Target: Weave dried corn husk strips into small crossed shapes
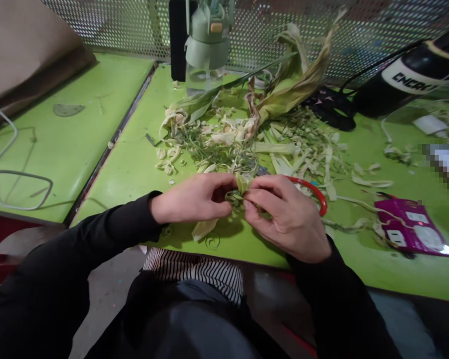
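Observation:
Close to the table's front edge, my left hand point(198, 198) and my right hand point(284, 214) meet fingertip to fingertip. Between them they pinch a small bundle of pale corn husk point(241, 182) with green strands wound about its lower part. Both hands are closed on it, and the fingers hide some of it. Red-handled scissors point(314, 192) lie partly under my right hand. A loose piece of husk point(204, 229) rests below my left fingers. Just beyond the hands spreads a heap of husk scraps and green shreds point(224, 144).
A clear-bottomed green bottle point(206, 45) stands at the back beside a perforated metal screen point(134, 25). Large dried corn husks point(288, 94) lie behind the heap. A dark bottle point(407, 72) leans at right, and a purple packet point(411, 227) lies nearer. Brown paper point(30, 55) is at left.

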Action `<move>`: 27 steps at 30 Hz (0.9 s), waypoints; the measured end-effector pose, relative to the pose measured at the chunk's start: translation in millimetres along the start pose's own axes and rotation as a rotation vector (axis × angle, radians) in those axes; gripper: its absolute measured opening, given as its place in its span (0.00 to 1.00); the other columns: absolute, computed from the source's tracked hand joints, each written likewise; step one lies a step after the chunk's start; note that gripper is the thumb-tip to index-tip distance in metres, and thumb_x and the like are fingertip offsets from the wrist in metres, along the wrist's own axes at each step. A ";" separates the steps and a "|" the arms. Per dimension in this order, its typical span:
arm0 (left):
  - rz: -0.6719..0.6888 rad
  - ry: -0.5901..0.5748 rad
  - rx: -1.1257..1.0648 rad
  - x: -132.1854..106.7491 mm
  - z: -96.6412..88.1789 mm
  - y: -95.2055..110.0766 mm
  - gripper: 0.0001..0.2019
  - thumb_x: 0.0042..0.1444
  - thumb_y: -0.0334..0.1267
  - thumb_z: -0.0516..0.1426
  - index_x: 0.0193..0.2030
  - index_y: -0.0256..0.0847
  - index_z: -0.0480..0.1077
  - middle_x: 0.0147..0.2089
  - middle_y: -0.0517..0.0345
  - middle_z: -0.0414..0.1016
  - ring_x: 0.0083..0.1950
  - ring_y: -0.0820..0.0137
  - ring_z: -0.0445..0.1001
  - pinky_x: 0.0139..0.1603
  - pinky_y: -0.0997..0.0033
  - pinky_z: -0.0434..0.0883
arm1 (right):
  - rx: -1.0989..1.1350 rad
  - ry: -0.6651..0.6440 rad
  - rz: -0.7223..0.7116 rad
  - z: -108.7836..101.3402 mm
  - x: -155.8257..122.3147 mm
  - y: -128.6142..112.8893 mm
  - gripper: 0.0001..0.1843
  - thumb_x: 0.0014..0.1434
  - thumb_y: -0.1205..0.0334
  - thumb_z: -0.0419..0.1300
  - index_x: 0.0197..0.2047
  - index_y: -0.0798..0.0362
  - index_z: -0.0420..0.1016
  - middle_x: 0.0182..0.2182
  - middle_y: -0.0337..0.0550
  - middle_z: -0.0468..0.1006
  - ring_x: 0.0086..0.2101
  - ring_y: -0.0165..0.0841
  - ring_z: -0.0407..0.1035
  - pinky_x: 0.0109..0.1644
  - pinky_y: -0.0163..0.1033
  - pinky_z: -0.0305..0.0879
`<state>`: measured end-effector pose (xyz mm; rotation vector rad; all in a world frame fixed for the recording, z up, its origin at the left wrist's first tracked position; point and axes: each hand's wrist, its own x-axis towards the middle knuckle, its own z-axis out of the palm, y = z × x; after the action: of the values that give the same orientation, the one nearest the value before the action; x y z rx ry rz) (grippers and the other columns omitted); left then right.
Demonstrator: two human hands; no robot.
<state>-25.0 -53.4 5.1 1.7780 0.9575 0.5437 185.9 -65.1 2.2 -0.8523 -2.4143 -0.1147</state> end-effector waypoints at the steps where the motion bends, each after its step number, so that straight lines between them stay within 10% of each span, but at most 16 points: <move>1: 0.005 0.001 0.037 -0.2 -0.3 -0.4 0.06 0.51 0.30 0.55 0.37 0.37 0.68 0.28 0.66 0.63 0.29 0.77 0.61 0.30 0.75 0.60 | -0.002 0.001 0.005 -0.3 0.2 0.1 0.04 0.61 0.68 0.59 0.35 0.52 0.73 0.38 0.47 0.76 0.33 0.33 0.72 0.34 0.37 0.71; 13: 0.158 -0.107 0.140 5.5 -14.9 -3.2 0.06 0.62 0.38 0.58 0.41 0.37 0.70 0.32 0.61 0.74 0.32 0.76 0.70 0.36 0.77 0.64 | 0.173 -0.041 0.118 -3.0 1.7 5.5 0.05 0.63 0.68 0.57 0.36 0.51 0.73 0.37 0.45 0.75 0.34 0.33 0.73 0.37 0.38 0.72; 27: -0.018 -0.266 -0.194 3.6 -22.1 4.7 0.09 0.59 0.39 0.61 0.42 0.35 0.72 0.35 0.57 0.79 0.35 0.74 0.77 0.38 0.76 0.72 | 0.344 0.074 0.170 -4.8 0.6 5.0 0.03 0.63 0.64 0.62 0.39 0.46 0.77 0.35 0.41 0.79 0.36 0.35 0.75 0.41 0.41 0.73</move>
<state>-37.3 -39.0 17.9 1.6177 0.7112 0.3632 191.0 -62.1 6.0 -0.8686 -2.1935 0.3197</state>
